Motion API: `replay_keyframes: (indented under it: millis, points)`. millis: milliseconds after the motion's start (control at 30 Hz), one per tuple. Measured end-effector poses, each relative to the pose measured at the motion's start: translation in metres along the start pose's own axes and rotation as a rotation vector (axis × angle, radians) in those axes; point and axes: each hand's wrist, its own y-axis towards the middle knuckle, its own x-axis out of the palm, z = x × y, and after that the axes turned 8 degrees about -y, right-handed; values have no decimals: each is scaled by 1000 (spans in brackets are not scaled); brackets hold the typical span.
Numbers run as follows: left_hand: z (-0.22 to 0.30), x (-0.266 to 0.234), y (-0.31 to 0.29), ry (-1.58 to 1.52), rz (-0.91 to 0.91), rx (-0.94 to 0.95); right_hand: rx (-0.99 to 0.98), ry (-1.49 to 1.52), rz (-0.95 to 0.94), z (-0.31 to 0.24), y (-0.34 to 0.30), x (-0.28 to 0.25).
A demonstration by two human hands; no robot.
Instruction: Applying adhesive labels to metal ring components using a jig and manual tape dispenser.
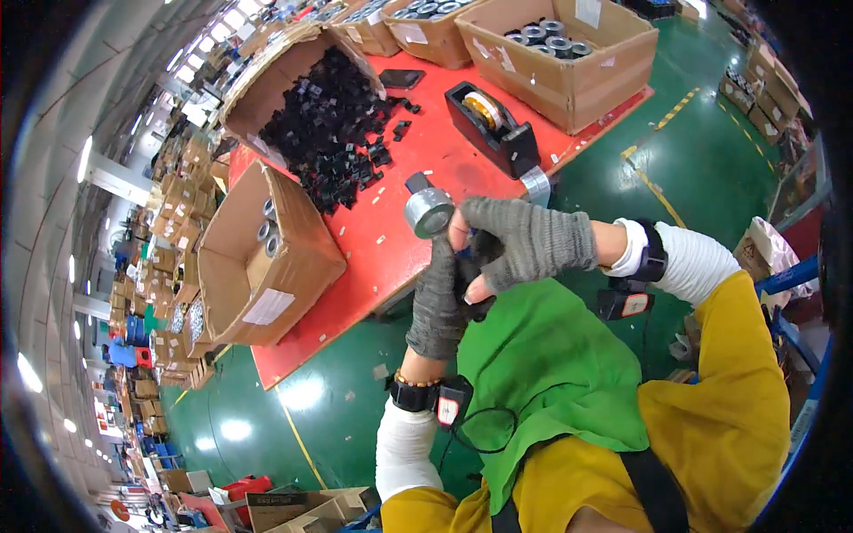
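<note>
Grey-gloved left hand (437,302) and right hand (524,242) both close around a small black plastic part (475,266) topped by a silver metal cylinder (429,211), held over the red surface (418,160) edge at 12 o'clock. Likely stiff, light, smooth; grip the black base.

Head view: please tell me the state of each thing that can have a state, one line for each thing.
Left hand: gloved, holding a small black part.
Right hand: gloved, fingers closed on the grey metal ring.
Grey metal ring: lifted above the table edge.
Tipped carton: on its side, black parts spilled out.
Near carton: open, rings inside.
Tape dispenser: loaded with a roll.
</note>
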Motion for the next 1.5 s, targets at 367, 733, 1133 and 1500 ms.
replay_keyframes:
  millis: [367,733,1133,1500]
  points:
    - [40,-4,-5,204,49,128,-175,-93,321,4,25,3]
    - [53,-32,30,300,153,484,306,448,292,48,73,6]
    - [34,0,-19,291,404,734,348,-146,630,127,28,-93]
    - [-76,76,105,-189,1,73,517,-140,509,177,45,-83]
